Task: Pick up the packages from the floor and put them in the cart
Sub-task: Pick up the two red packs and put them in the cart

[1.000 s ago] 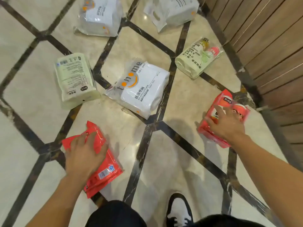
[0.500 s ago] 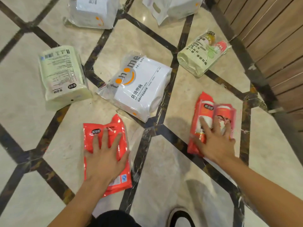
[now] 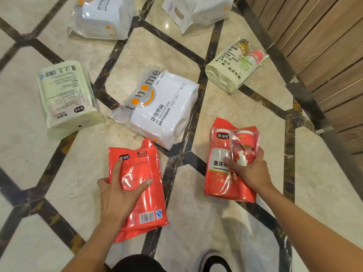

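Two red packages of paper cups are in my hands above the marble floor. My left hand (image 3: 119, 195) grips the left red package (image 3: 145, 193) across its middle, thumb on the front. My right hand (image 3: 249, 169) grips the right red package (image 3: 222, 173) from its right side, fingers curled over the clear window. On the floor beyond lie a white bowl package (image 3: 161, 108), a pale green package (image 3: 66, 97) at the left and a pale green cup package (image 3: 233, 65) at the right. No cart is in view.
Two more white packages (image 3: 102, 16) (image 3: 200, 10) lie at the top edge. A wooden slatted wall (image 3: 322, 46) runs along the right. My shoe (image 3: 214, 262) and dark shorts show at the bottom edge. Dark inlay lines cross the floor.
Both hands went from pressing flat on the red packages to gripping them. The two packages have been turned upright and drawn closer together and toward me, off the floor.
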Demonstrator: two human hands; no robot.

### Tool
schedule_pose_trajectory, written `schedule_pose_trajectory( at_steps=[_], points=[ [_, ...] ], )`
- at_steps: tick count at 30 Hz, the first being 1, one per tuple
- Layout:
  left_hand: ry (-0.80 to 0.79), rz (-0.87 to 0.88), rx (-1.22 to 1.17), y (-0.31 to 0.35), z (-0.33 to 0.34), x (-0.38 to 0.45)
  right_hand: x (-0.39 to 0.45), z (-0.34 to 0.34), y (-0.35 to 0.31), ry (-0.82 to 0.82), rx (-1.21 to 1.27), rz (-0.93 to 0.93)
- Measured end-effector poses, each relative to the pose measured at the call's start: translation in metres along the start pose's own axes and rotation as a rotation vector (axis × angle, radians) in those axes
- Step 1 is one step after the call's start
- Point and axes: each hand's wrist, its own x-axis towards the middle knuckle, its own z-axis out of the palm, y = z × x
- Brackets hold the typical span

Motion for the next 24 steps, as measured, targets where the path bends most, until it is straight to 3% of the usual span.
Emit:
schedule_pose_trajectory(
  at_steps=[6,11,19,24],
  points=[
    [0.046,0.087,0.08,0.015,-0.019,-0.013,-0.021,-0.004,-0.029,-0.019,-0.11,-0.172],
    [0.08,0.149,0.105,0.079,-0.086,-0.073,-0.08,-0.068,-0.073,-0.05,-0.118,-0.262],
    [0.089,0.484,0.016,0.307,-0.255,-0.214,-0.252,-0.284,-0.209,0.027,-0.064,-0.364],
    [0.051,0.69,-0.035,0.455,-0.357,-0.316,-0.378,-0.457,-0.266,0.23,0.11,-0.319]
  ],
)
